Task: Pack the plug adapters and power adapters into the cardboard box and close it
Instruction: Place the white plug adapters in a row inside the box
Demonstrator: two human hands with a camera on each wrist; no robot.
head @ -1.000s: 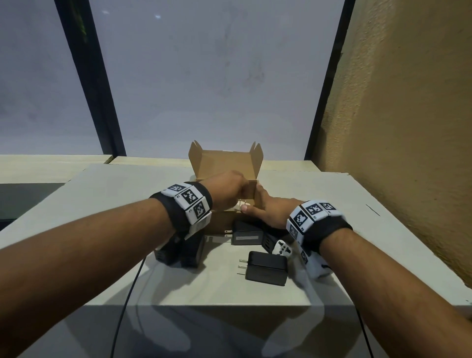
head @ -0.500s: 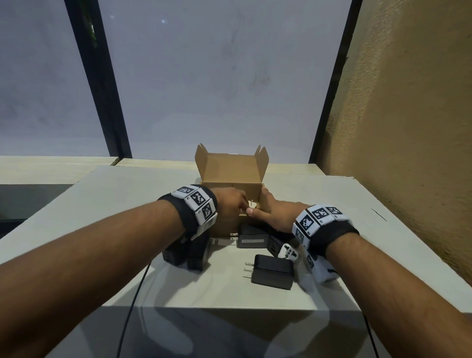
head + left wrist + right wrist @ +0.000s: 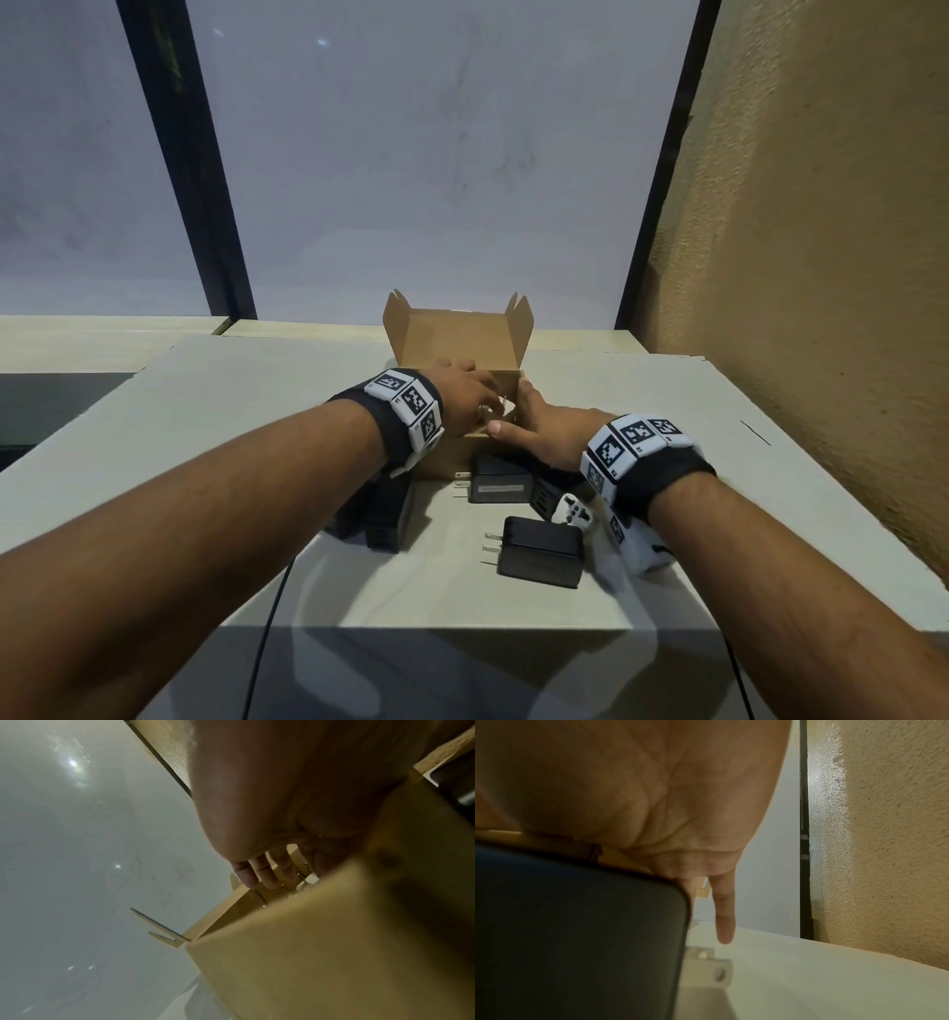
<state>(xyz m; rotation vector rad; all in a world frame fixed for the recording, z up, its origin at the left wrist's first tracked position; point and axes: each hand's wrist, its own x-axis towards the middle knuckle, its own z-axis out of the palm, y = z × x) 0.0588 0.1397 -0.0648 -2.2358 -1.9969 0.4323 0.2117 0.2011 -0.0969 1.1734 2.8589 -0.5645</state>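
Cardboard box (image 3: 464,452) sits mid-table, lid flap upright at the back, side tabs splayed, front wall facing the person; open table (image 3: 642,411) to its right up to the textured wall (image 3: 821,257), window behind. Left hand (image 3: 464,393) reaches over the front rim into the box, fingers (image 3: 267,874) extended downward inside by metal prongs — cannot tell if it holds anything. Right hand (image 3: 539,429) rests flat against the box's right front corner, fingers straight, gripping nothing. Outside the box: near power adapter (image 3: 542,550), long axis left-right, prongs pointing left; second power adapter (image 3: 500,480) against the front wall, prongs left; white plug adapter (image 3: 575,511) under the right wrist; black adapters (image 3: 385,519) under the left wrist
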